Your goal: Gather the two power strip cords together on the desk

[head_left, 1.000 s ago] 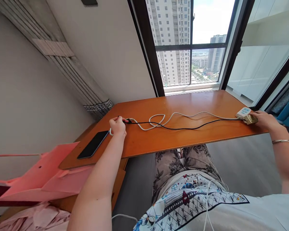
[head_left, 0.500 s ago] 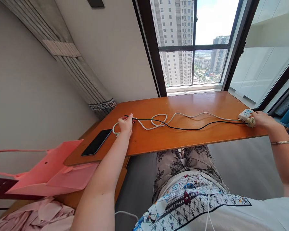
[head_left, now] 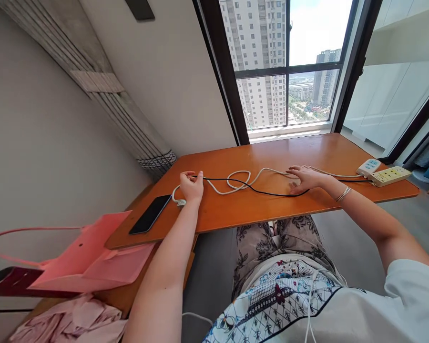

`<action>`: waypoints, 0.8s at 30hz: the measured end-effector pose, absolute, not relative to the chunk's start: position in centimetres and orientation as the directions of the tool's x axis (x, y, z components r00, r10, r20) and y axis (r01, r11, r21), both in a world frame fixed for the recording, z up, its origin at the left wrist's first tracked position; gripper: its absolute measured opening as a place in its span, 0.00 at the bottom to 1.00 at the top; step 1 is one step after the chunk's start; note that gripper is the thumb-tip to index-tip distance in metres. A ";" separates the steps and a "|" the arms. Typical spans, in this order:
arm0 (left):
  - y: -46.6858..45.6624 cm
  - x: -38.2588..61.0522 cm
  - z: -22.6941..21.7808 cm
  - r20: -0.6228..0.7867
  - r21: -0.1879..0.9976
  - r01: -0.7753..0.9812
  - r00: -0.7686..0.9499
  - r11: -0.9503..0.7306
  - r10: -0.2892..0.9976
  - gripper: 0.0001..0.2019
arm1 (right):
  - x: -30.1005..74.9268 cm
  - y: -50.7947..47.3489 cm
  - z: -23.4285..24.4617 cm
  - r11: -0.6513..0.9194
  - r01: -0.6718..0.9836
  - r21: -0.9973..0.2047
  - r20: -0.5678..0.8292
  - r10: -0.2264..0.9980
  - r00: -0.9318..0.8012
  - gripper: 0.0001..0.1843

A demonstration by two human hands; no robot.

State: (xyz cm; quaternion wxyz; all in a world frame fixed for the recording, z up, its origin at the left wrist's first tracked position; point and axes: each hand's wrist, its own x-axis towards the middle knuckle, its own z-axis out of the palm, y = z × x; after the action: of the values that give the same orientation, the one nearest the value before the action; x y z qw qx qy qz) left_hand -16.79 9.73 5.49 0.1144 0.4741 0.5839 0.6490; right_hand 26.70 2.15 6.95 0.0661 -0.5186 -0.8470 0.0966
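Observation:
My left hand [head_left: 192, 186] is closed on the end of a black cable [head_left: 271, 194] near the left side of the wooden table [head_left: 214, 212]; the plug end is hidden in the fingers. Over the middle of the table, my right hand [head_left: 303, 178] is open, its fingers apart above the black cable and a white cable [head_left: 221, 193]. Whether it touches either one I cannot tell. The cables run right to a white power strip [head_left: 369, 166] and a cream power strip [head_left: 391, 176]. Beside my left wrist lies the white cable's plug [head_left: 180, 203].
A dark phone [head_left: 150, 214] lies at the table's left end. Below that corner, a pink bag [head_left: 82, 255] stands near crumpled pink cloth [head_left: 71, 319]. Behind the table is a window [head_left: 289, 71], with a tied curtain [head_left: 128, 119] at the left.
My right hand has let go of the cream power strip and moved left to mid-table. That strip now lies turned, its sockets showing. My left hand keeps its hold on the black cable.

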 end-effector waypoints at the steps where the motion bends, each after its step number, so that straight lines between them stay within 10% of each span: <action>1: 9.3 -16.5 5.8 0.516 0.846 0.432 -0.515 -0.312 0.684 0.13 | 25.3 2.8 6.7 0.472 0.855 -0.213 0.004 0.876 -0.483 0.64; 8: 6.8 -11.9 6.2 0.682 0.711 0.456 -0.259 -0.536 0.684 0.10 | 19.8 7.1 4.9 0.491 0.844 -0.217 -0.113 0.846 -0.522 0.86; 13: 6.3 -7.9 4.5 0.606 0.458 0.602 0.326 -0.654 0.725 0.16 | 20.2 8.5 4.6 0.382 0.876 -0.294 -0.202 0.871 -0.448 0.84; 19: 6.6 -4.4 3.3 0.307 0.143 0.792 0.534 -0.593 0.787 0.33 | 20.6 8.1 5.1 0.409 0.890 -0.201 -0.121 0.891 -0.437 0.68; 24: 6.8 -3.9 4.1 0.173 0.060 0.795 0.587 -0.604 0.791 0.15 | 20.0 7.1 5.3 0.497 0.854 -0.155 -0.105 0.851 -0.514 0.28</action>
State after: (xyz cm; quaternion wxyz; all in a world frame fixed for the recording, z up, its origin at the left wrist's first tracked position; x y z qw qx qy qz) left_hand -3.88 6.77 4.12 -0.0121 0.8908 0.4449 0.0911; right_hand 19.99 7.14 5.32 -0.0072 -0.4929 -0.8650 0.0939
